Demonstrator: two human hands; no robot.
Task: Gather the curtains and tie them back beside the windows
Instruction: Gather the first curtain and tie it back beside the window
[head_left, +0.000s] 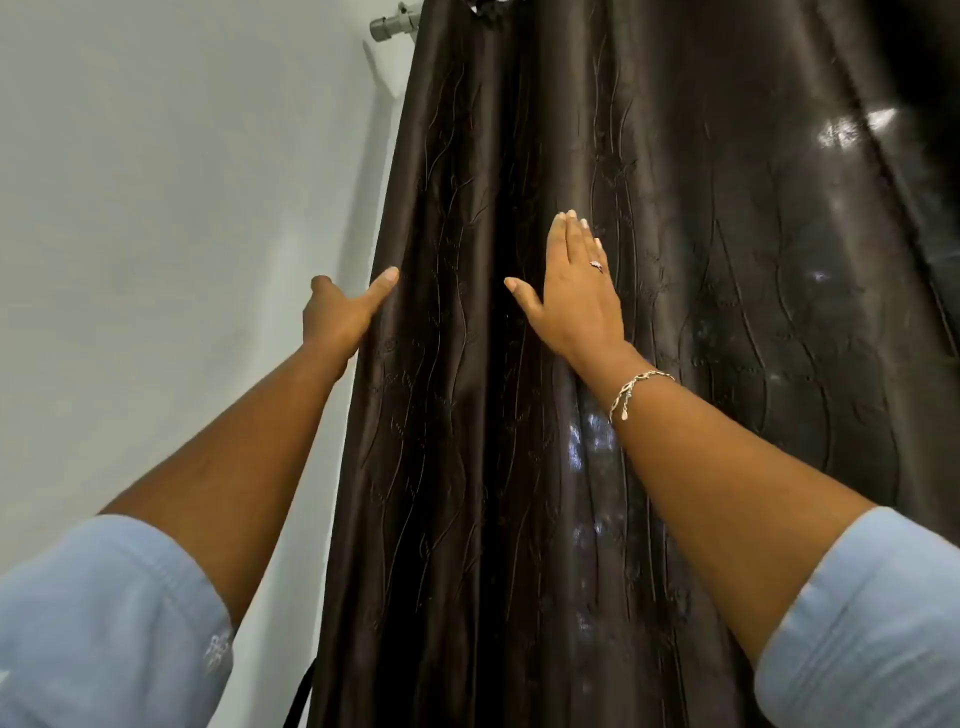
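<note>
A dark brown glossy curtain (701, 312) with an embossed wavy leaf pattern hangs in loose folds and fills the middle and right of the view. My left hand (340, 312) is at the curtain's left edge, thumb on the front of the cloth and fingers hidden behind the edge. My right hand (574, 288) lies flat on the curtain front with fingers straight and together, thumb out to the left. It wears a ring and a silver bracelet. About one fold of cloth separates the two hands.
A bare white wall (171, 234) is to the left of the curtain. The grey end of the curtain rod (393, 22) sticks out at the top. A thin dark strap (301, 691) hangs at the bottom beside the curtain's left edge.
</note>
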